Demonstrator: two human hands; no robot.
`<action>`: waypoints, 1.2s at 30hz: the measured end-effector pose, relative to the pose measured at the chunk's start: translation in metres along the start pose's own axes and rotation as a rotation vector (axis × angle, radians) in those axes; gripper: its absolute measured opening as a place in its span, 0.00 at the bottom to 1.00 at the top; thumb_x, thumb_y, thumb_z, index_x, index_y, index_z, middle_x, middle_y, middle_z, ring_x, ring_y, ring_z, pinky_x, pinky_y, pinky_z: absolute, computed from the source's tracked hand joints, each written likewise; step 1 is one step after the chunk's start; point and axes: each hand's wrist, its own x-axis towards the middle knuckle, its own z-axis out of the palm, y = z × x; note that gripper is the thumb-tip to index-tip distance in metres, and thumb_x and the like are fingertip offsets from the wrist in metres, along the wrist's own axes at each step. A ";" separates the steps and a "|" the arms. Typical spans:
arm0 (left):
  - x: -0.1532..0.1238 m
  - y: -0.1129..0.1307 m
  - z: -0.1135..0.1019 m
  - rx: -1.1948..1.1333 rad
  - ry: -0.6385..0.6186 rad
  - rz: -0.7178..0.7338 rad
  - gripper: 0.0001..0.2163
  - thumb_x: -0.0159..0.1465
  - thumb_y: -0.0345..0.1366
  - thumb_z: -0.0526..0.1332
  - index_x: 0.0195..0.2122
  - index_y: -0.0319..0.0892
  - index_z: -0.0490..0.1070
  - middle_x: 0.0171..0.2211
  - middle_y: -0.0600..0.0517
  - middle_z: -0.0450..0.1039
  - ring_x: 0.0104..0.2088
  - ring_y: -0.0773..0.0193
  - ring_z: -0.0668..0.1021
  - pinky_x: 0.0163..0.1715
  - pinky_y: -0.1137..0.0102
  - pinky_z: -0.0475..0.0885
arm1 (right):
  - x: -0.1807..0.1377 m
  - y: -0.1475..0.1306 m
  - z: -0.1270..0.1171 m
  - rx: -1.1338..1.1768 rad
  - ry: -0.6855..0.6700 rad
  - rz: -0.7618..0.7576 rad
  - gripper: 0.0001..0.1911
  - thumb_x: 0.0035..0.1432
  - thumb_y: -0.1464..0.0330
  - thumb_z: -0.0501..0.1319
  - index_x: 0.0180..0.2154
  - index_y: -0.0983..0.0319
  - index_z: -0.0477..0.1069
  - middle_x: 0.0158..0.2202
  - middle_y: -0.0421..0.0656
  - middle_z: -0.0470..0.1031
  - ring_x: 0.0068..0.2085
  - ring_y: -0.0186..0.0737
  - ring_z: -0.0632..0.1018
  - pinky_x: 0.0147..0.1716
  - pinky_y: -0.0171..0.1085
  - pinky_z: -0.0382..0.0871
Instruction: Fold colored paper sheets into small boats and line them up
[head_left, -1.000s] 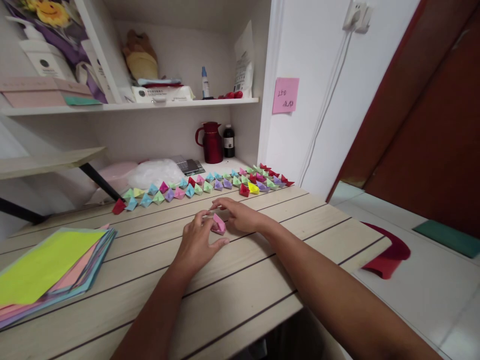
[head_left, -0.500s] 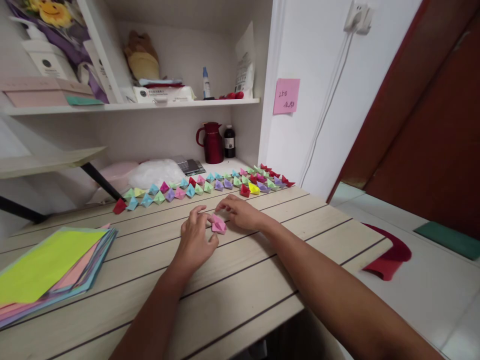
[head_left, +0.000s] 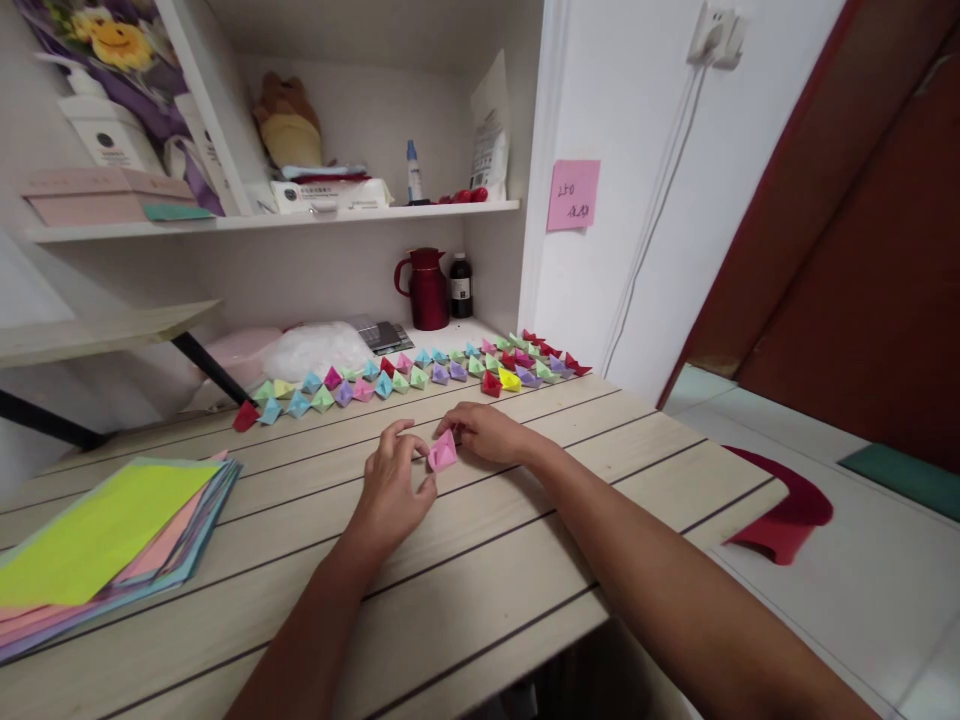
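A small pink folded paper boat (head_left: 442, 453) is tilted up on the slatted tabletop, between my two hands. My right hand (head_left: 486, 432) curls around its far right side, the fingertips pinching its edge; part of the grip is hidden behind the boat. My left hand (head_left: 394, 485) is on the near left side, fingers bent and thumb apart, with the index fingertip close to or touching the boat. Behind my hands, rows of finished paper boats in many colours, among them a yellow boat (head_left: 509, 380) and a red boat (head_left: 491, 384), line the table's back.
A stack of coloured paper (head_left: 112, 530) lies at the left of the table (head_left: 480, 620). A dark red jug (head_left: 428, 290) and a dark bottle (head_left: 460, 287) stand in the shelf behind. A raised wooden stand (head_left: 97, 328) sits at the back left. The table's edge drops off at right.
The pink paper boat has turned and tipped more upright, one point now raised. My right hand has shifted slightly nearer with its fingers more curled. My left hand stays almost in place.
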 end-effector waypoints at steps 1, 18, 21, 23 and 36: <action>-0.001 0.000 -0.001 -0.015 -0.011 -0.003 0.11 0.56 0.28 0.60 0.39 0.46 0.63 0.56 0.44 0.58 0.59 0.52 0.66 0.52 0.53 0.66 | -0.002 0.000 -0.001 0.009 0.003 0.017 0.19 0.51 0.81 0.55 0.42 0.61 0.75 0.40 0.45 0.72 0.41 0.40 0.72 0.44 0.37 0.65; -0.001 -0.004 -0.005 0.032 -0.143 0.040 0.10 0.59 0.28 0.58 0.41 0.46 0.68 0.46 0.49 0.69 0.48 0.58 0.73 0.45 0.63 0.68 | -0.010 0.001 -0.005 0.235 -0.028 0.050 0.09 0.47 0.78 0.64 0.33 0.63 0.73 0.35 0.40 0.74 0.36 0.36 0.74 0.38 0.33 0.66; 0.001 -0.002 -0.004 0.049 -0.146 0.034 0.08 0.60 0.29 0.58 0.40 0.46 0.68 0.43 0.50 0.71 0.46 0.57 0.73 0.43 0.63 0.67 | -0.009 -0.001 -0.005 0.248 -0.041 0.069 0.06 0.49 0.76 0.63 0.32 0.63 0.74 0.33 0.39 0.76 0.35 0.35 0.75 0.36 0.32 0.66; 0.002 -0.002 -0.003 0.066 -0.147 0.029 0.06 0.61 0.30 0.58 0.39 0.46 0.68 0.42 0.50 0.73 0.44 0.57 0.73 0.41 0.64 0.65 | -0.009 -0.001 -0.004 0.253 -0.040 0.089 0.05 0.49 0.75 0.64 0.32 0.63 0.75 0.32 0.39 0.77 0.34 0.35 0.75 0.36 0.32 0.66; 0.007 -0.003 0.000 0.069 -0.107 0.025 0.04 0.61 0.30 0.57 0.29 0.44 0.69 0.33 0.51 0.73 0.37 0.59 0.72 0.37 0.66 0.65 | -0.010 -0.004 -0.007 0.245 -0.034 0.151 0.01 0.48 0.73 0.65 0.27 0.63 0.73 0.26 0.37 0.75 0.31 0.34 0.73 0.32 0.31 0.62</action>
